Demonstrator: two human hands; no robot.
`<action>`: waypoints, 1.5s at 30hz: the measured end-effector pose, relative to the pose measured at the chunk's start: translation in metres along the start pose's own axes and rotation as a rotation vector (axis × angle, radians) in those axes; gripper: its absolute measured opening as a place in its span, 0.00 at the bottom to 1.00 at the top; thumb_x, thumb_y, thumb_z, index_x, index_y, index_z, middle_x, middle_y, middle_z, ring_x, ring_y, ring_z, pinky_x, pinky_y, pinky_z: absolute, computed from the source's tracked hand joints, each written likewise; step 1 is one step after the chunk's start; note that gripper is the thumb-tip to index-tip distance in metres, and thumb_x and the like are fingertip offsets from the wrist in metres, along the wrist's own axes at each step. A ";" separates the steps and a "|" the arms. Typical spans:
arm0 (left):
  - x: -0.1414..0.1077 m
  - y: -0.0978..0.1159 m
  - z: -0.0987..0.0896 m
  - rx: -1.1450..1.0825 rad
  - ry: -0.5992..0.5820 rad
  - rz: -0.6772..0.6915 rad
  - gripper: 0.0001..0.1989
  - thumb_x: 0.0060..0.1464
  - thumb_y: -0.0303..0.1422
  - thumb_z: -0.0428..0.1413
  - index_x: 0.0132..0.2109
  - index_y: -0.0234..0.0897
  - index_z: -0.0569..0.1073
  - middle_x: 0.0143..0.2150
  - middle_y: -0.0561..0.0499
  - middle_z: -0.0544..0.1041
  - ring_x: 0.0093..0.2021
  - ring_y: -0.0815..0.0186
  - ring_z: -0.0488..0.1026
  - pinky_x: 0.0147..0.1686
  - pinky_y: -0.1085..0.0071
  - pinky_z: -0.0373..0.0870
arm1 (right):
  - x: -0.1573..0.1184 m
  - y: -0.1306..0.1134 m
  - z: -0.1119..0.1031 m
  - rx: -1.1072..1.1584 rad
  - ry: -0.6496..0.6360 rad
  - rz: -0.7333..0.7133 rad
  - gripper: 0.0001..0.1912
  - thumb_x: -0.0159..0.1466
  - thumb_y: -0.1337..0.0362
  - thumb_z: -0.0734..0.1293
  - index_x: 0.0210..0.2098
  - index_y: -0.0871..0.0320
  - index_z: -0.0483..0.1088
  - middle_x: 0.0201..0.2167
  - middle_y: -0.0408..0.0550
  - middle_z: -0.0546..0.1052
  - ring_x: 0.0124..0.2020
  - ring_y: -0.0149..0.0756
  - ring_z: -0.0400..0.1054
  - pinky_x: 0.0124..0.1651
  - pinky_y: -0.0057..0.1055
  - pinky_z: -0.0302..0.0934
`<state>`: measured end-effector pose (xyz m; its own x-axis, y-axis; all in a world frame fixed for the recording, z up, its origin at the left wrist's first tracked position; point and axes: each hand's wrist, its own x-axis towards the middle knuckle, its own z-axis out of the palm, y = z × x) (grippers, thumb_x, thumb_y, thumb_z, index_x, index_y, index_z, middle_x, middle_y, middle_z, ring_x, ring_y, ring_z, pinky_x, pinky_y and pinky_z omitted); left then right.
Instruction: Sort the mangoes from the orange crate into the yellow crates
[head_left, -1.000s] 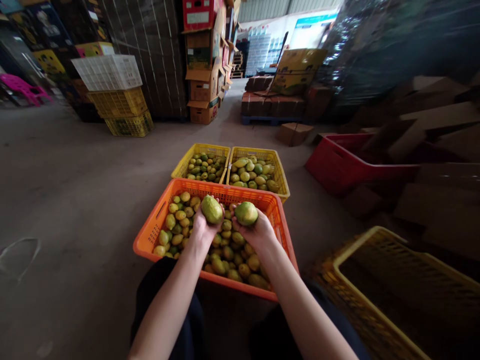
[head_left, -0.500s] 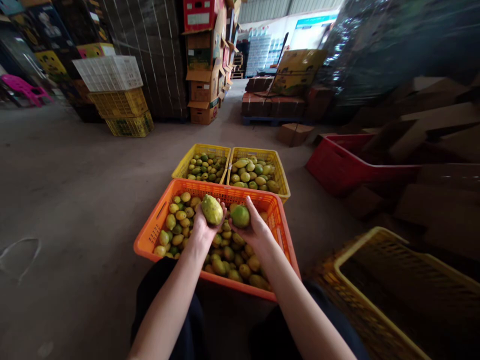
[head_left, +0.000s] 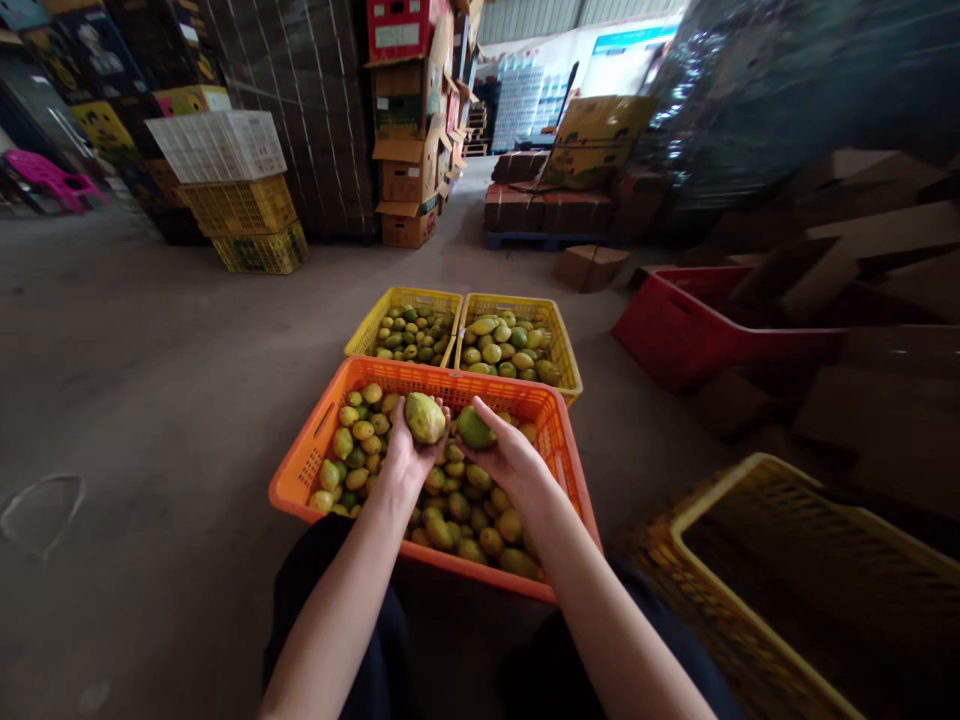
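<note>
My left hand (head_left: 410,453) is closed round a knobbly yellow-green lemon (head_left: 424,418), its top facing me. Beside it, my right hand (head_left: 510,447) grips a smaller, greener lemon (head_left: 475,428), partly covered by the thumb. Both hands hover over an orange crate (head_left: 315,430) that holds many loose lemons (head_left: 437,532), yellow to green. Just beyond its far rim stand two yellow crates, a left one (head_left: 365,325) and a right one (head_left: 568,355), each with more lemons inside. The two held lemons are close together but apart.
A yellow crate (head_left: 720,490) stands at my right, with a red crate (head_left: 675,335) and loose cardboard (head_left: 862,260) behind it. Stacked crates (head_left: 240,205) and cartons (head_left: 405,180) rise farther off. A small carton (head_left: 590,266) lies on the floor.
My right hand has turned the green lemon, moving it slightly left, and its thumb now covers more of it. In my left hand the larger lemon has rotated a little.
</note>
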<state>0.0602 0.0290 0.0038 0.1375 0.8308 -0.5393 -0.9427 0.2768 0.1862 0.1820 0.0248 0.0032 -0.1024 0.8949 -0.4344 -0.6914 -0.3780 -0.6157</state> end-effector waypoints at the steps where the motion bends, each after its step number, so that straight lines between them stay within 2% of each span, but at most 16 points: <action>1: 0.001 -0.001 -0.001 -0.001 -0.007 0.001 0.12 0.59 0.36 0.47 0.35 0.33 0.70 0.29 0.49 0.75 0.30 0.66 0.74 0.31 0.68 0.75 | 0.000 0.000 0.000 0.022 -0.010 0.004 0.07 0.54 0.66 0.71 0.30 0.61 0.71 0.24 0.44 0.76 0.25 0.30 0.70 0.25 0.26 0.70; 6: 0.003 -0.004 -0.004 0.049 0.006 0.033 0.09 0.58 0.31 0.47 0.35 0.36 0.71 0.27 0.52 0.73 0.32 0.66 0.74 0.35 0.65 0.75 | 0.002 0.000 0.001 0.101 0.031 0.018 0.09 0.55 0.62 0.70 0.31 0.60 0.69 0.24 0.44 0.76 0.23 0.31 0.71 0.22 0.25 0.68; 9: 0.002 -0.003 -0.002 0.084 0.033 0.154 0.04 0.53 0.33 0.54 0.35 0.38 0.70 0.29 0.55 0.73 0.30 0.69 0.73 0.33 0.69 0.75 | 0.000 -0.002 0.002 0.052 0.069 -0.045 0.09 0.54 0.63 0.71 0.30 0.59 0.68 0.21 0.41 0.74 0.20 0.30 0.69 0.19 0.24 0.66; 11: 0.002 -0.002 -0.001 0.090 0.047 0.195 0.05 0.50 0.34 0.57 0.33 0.38 0.69 0.29 0.55 0.72 0.29 0.70 0.72 0.31 0.71 0.75 | -0.002 -0.004 0.003 0.024 0.064 -0.094 0.09 0.52 0.67 0.72 0.30 0.58 0.68 0.21 0.40 0.73 0.20 0.29 0.68 0.18 0.22 0.64; 13: 0.003 -0.001 -0.001 0.090 0.045 0.167 0.07 0.49 0.34 0.58 0.33 0.38 0.68 0.28 0.54 0.72 0.28 0.70 0.72 0.29 0.72 0.75 | -0.005 -0.007 0.003 0.015 0.051 -0.104 0.08 0.52 0.69 0.71 0.30 0.58 0.68 0.21 0.39 0.73 0.19 0.27 0.67 0.17 0.20 0.63; 15: 0.004 -0.001 -0.002 0.071 0.013 0.095 0.07 0.51 0.35 0.56 0.34 0.36 0.69 0.28 0.52 0.72 0.29 0.68 0.73 0.29 0.71 0.75 | -0.007 -0.010 0.004 0.021 0.022 -0.039 0.05 0.55 0.65 0.68 0.29 0.59 0.68 0.20 0.41 0.73 0.18 0.28 0.66 0.16 0.21 0.61; 18: 0.007 -0.001 -0.004 0.034 -0.056 -0.025 0.11 0.56 0.37 0.51 0.37 0.32 0.70 0.30 0.48 0.74 0.31 0.66 0.74 0.31 0.69 0.75 | -0.008 -0.012 0.005 0.055 -0.035 0.079 0.14 0.60 0.56 0.63 0.27 0.61 0.67 0.19 0.46 0.73 0.16 0.29 0.64 0.14 0.22 0.57; 20: 0.009 -0.003 -0.005 0.036 -0.070 -0.060 0.13 0.58 0.38 0.49 0.38 0.31 0.71 0.31 0.46 0.75 0.32 0.65 0.74 0.31 0.68 0.75 | -0.008 -0.012 0.006 0.084 -0.048 0.090 0.16 0.62 0.55 0.60 0.27 0.61 0.67 0.18 0.46 0.73 0.16 0.30 0.64 0.14 0.22 0.57; 27: 0.009 -0.005 -0.005 0.109 -0.008 0.007 0.11 0.59 0.33 0.46 0.37 0.35 0.72 0.29 0.50 0.74 0.31 0.66 0.74 0.33 0.67 0.74 | -0.007 -0.011 0.008 0.088 0.019 0.073 0.08 0.63 0.65 0.60 0.31 0.61 0.68 0.20 0.45 0.75 0.20 0.31 0.68 0.19 0.24 0.62; 32: 0.004 -0.003 0.001 0.135 0.045 0.153 0.05 0.51 0.34 0.55 0.34 0.37 0.70 0.27 0.54 0.72 0.27 0.70 0.72 0.28 0.72 0.73 | -0.006 -0.009 0.007 0.011 0.059 0.020 0.02 0.57 0.67 0.67 0.30 0.59 0.69 0.20 0.40 0.74 0.20 0.28 0.67 0.21 0.22 0.63; 34: 0.004 -0.002 0.001 0.124 0.048 0.147 0.06 0.50 0.34 0.57 0.32 0.36 0.69 0.27 0.53 0.72 0.27 0.69 0.72 0.27 0.73 0.73 | -0.006 -0.009 0.007 0.015 0.054 -0.022 0.03 0.55 0.67 0.69 0.29 0.58 0.69 0.21 0.40 0.74 0.21 0.27 0.67 0.22 0.22 0.63; 36: 0.005 -0.002 0.000 0.112 0.048 0.080 0.07 0.54 0.35 0.53 0.34 0.35 0.70 0.28 0.51 0.73 0.28 0.68 0.72 0.27 0.72 0.73 | -0.006 -0.010 0.007 0.017 0.057 -0.019 0.05 0.57 0.63 0.68 0.29 0.58 0.69 0.20 0.40 0.74 0.20 0.28 0.67 0.21 0.22 0.63; 41: 0.009 -0.006 -0.006 0.106 0.112 -0.039 0.11 0.59 0.33 0.45 0.39 0.34 0.71 0.28 0.50 0.72 0.32 0.66 0.73 0.33 0.67 0.75 | -0.005 -0.012 0.004 -0.019 -0.039 0.078 0.20 0.61 0.48 0.60 0.25 0.59 0.67 0.17 0.45 0.72 0.15 0.28 0.62 0.13 0.22 0.53; 43: 0.009 -0.006 -0.005 0.118 0.099 -0.026 0.11 0.58 0.36 0.47 0.37 0.35 0.70 0.29 0.50 0.72 0.31 0.66 0.73 0.33 0.67 0.75 | -0.003 -0.011 0.002 -0.012 -0.062 0.069 0.20 0.62 0.50 0.59 0.26 0.59 0.66 0.17 0.44 0.72 0.14 0.28 0.61 0.13 0.22 0.51; 45: 0.007 -0.006 -0.002 0.134 0.096 0.038 0.09 0.54 0.38 0.53 0.35 0.36 0.70 0.30 0.51 0.72 0.30 0.67 0.72 0.32 0.68 0.75 | -0.001 -0.010 0.001 0.009 -0.049 0.046 0.16 0.63 0.55 0.59 0.27 0.58 0.66 0.17 0.43 0.72 0.15 0.28 0.62 0.14 0.23 0.54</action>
<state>0.0660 0.0326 -0.0029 0.0671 0.7937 -0.6047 -0.8969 0.3135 0.3119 0.1881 0.0277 0.0102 -0.1693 0.8871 -0.4294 -0.6916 -0.4173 -0.5895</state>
